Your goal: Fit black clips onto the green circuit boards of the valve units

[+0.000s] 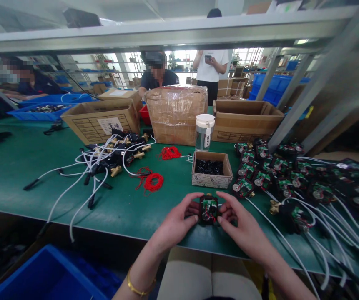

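Between my two hands is a small black housing with a green circuit board [209,209], its open face toward me and red wires showing inside. My left hand [179,218] grips its left side, the thumb low and the fingers curled behind. On the opposite side, my right hand [240,221] holds it with thumb and fingers. A bit of brass shows at the housing's top edge. Just beyond stands a small cardboard box [212,180] of black parts. Many similar open housings [262,179] with white cables lie to the right of my right hand.
To the left are black units with brass fittings and white cables [104,154]. Red wire coils [153,182] lie mid-table. A plastic-wrapped carton [176,114], a lidded cup [204,132] and open cartons [248,125] stand behind. A blue bin [48,271] sits below left; people are across the table.
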Demonstrator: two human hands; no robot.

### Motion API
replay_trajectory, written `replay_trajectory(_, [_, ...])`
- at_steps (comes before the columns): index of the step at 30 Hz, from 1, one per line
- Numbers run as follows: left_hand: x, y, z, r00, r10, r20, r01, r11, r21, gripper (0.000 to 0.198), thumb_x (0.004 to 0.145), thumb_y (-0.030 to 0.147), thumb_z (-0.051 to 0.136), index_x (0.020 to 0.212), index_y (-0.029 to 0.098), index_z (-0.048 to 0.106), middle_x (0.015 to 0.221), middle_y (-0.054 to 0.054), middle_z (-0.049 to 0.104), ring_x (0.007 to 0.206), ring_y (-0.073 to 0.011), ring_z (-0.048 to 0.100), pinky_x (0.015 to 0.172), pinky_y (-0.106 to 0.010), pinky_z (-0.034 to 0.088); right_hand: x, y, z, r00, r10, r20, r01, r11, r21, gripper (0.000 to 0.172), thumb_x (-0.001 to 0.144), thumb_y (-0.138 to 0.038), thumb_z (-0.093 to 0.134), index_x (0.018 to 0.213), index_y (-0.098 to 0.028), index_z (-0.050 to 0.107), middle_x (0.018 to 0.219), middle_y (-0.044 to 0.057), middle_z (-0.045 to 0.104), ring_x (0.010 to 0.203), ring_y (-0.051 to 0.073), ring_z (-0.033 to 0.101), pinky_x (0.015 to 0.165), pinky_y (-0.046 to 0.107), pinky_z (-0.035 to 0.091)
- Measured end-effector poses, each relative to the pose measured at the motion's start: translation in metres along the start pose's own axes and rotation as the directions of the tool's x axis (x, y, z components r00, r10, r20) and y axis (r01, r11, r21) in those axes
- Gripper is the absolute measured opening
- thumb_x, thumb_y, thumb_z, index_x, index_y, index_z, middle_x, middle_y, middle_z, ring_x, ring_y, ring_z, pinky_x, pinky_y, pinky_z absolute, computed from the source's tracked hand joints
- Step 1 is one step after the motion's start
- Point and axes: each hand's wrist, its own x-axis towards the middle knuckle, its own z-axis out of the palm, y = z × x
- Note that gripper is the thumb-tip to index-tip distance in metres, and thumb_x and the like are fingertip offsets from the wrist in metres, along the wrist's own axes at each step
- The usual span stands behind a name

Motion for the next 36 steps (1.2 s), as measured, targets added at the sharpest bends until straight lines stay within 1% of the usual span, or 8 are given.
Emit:
replay_trajectory(4, [-0.001,-0.001,0.000,1.000,0.004,-0.013,-0.004,1.000,0.016,0.053,0.088,0.015,0.062,0.140,0.026,0.057,0.113,-0.006,0.068,0.110,-0.0219,0.064,0.103,-0.040,0.049,0.038,-0.020,-0.036,0.985,-0.146,-0.092,0.121,0.965,-0.231,0.041,0.096,-0.032,0.055,0.136,-0.021,0.055,0.098,0.004,0.064,0.085,0.020,0.065,0.077,0.032,0.057])
replay_trajectory(6, [-0.001,-0.002,0.003,0.997,-0.001,-0.074,0.004,0.999,0.043,0.048,0.091,0.018,0.059,0.138,0.027,0.060,0.109,-0.005,0.068,0.105,-0.0205,0.065,0.100,-0.038,0.050,0.071,-0.029,-0.048,0.980,-0.185,-0.077,0.122,0.855,-0.504,0.031,0.096,-0.020,0.052,0.126,-0.017,0.061,0.101,0.006,0.066,0.088,0.020,0.066,0.079,0.031,0.056])
replay_trajectory(7, [-0.001,-0.003,0.004,0.995,-0.002,-0.100,0.008,0.998,0.057,0.047,0.091,0.017,0.058,0.137,0.027,0.060,0.108,-0.004,0.068,0.104,-0.0199,0.065,0.099,-0.037,0.050,0.090,-0.033,-0.051,0.988,-0.153,-0.033,0.094,0.746,-0.660,0.031,0.097,-0.014,0.050,0.125,-0.017,0.063,0.105,0.007,0.067,0.092,0.020,0.066,0.083,0.030,0.056])
replay_trajectory(11, [-0.002,-0.006,0.010,0.989,0.022,-0.146,-0.006,0.994,0.111,0.049,0.091,0.017,0.057,0.138,0.028,0.061,0.111,-0.004,0.069,0.100,-0.0189,0.065,0.097,-0.036,0.051,0.160,-0.040,-0.047,0.996,-0.049,0.069,0.085,0.598,-0.797,0.024,0.097,-0.004,0.056,0.113,-0.013,0.071,0.110,0.011,0.070,0.106,0.022,0.065,0.099,0.031,0.050])
replay_trajectory(15, [-0.003,-0.007,0.010,0.986,0.041,-0.159,-0.016,0.987,0.158,0.049,0.091,0.019,0.056,0.140,0.028,0.060,0.119,-0.006,0.069,0.101,-0.0191,0.066,0.099,-0.037,0.051,0.200,-0.039,-0.027,0.980,0.135,0.147,0.072,0.448,-0.891,0.013,0.099,-0.019,0.073,0.110,-0.012,0.071,0.112,0.011,0.069,0.108,0.026,0.066,0.099,0.041,0.054])
replay_trajectory(18, [-0.004,-0.007,0.009,0.987,0.040,-0.157,-0.013,0.985,0.171,0.050,0.091,0.019,0.056,0.140,0.028,0.060,0.120,-0.006,0.070,0.102,-0.0197,0.066,0.099,-0.038,0.051,0.209,-0.039,-0.014,0.954,0.233,0.186,0.091,0.368,-0.925,0.024,0.102,-0.033,0.074,0.113,-0.013,0.069,0.118,0.010,0.067,0.109,0.026,0.066,0.098,0.046,0.056])
replay_trajectory(22, [-0.004,-0.007,0.009,0.987,0.041,-0.155,-0.013,0.983,0.181,0.050,0.092,0.020,0.055,0.141,0.028,0.060,0.123,-0.006,0.070,0.104,-0.0196,0.067,0.101,-0.037,0.050,0.209,-0.039,-0.005,0.931,0.273,0.243,0.145,0.336,-0.931,0.025,0.104,-0.033,0.072,0.116,-0.013,0.068,0.122,0.011,0.065,0.113,0.026,0.064,0.101,0.047,0.055])
replay_trajectory(36, [-0.003,-0.010,0.013,0.984,0.059,-0.169,-0.030,0.986,0.166,0.049,0.089,0.016,0.058,0.137,0.028,0.062,0.111,-0.004,0.071,0.096,-0.0188,0.066,0.095,-0.036,0.053,0.187,-0.035,0.018,0.946,0.202,0.253,0.150,0.417,-0.896,0.029,0.106,-0.033,0.069,0.127,-0.014,0.064,0.126,0.010,0.064,0.111,0.026,0.065,0.097,0.045,0.057])
